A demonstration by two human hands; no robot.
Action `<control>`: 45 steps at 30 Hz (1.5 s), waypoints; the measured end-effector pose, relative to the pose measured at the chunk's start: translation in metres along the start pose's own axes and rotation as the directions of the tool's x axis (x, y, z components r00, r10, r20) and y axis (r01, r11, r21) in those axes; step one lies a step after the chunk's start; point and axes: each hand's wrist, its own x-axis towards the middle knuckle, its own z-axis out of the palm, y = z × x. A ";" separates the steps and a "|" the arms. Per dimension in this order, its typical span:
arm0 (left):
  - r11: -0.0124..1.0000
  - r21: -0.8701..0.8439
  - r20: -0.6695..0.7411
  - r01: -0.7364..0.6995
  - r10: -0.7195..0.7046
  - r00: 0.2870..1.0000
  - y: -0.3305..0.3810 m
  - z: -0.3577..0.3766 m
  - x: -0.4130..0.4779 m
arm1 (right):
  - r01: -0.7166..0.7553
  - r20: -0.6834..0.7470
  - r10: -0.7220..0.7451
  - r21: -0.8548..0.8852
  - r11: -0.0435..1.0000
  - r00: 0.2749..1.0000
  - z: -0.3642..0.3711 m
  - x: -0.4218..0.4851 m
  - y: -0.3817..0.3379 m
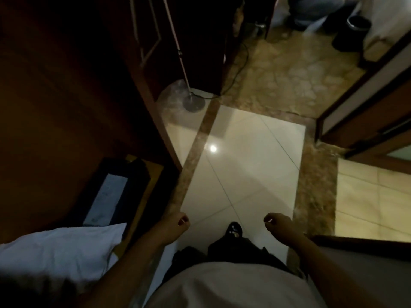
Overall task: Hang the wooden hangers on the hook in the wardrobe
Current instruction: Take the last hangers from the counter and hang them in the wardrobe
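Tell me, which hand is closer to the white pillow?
Left. The left hand hangs just right of the pillow, near its corner. The right hand is farther right, on the other side of the shoe.

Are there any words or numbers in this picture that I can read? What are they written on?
None: no word, number, label or sign can be read anywhere in this view.
The black bin, the white pillow, the lamp base and the floor tiles show no print.
The picture is dim and blurred, so any small print would be lost.
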 end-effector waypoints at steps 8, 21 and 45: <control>0.976 -0.038 0.036 0.215 -0.213 0.976 0.030 0.046 0.057 | -0.242 0.137 0.213 0.252 0.937 0.967 -0.009 0.018 0.108; 0.968 0.010 0.080 0.249 -0.249 0.965 0.109 0.014 0.149 | -0.289 0.139 0.254 0.427 0.856 0.957 -0.093 0.090 0.117; 0.971 0.240 0.199 0.012 -0.061 0.978 0.339 -0.172 0.407 | -0.281 0.014 0.376 0.689 0.668 0.927 -0.346 0.275 0.071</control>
